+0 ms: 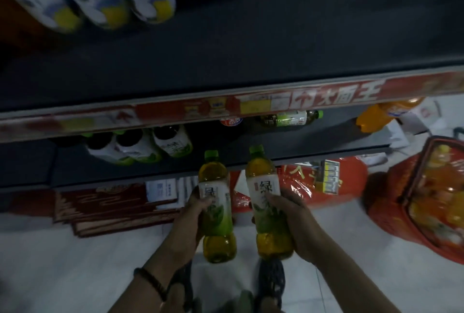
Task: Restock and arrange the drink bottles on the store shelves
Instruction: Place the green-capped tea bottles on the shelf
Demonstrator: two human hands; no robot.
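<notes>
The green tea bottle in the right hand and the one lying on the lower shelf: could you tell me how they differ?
The held bottle points its cap toward the shelves, in the grip of the right hand; the shelf bottle lies on its side, cap pointing right. The held bottle is in front of the lower shelf; the shelf bottle rests on it. Both have green caps and white-green labels.

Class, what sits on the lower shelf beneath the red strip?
Three green tea bottles side by side, a lone bottle lying sideways. The strip hides the shelf's back; anything deeper is unseen.
</notes>
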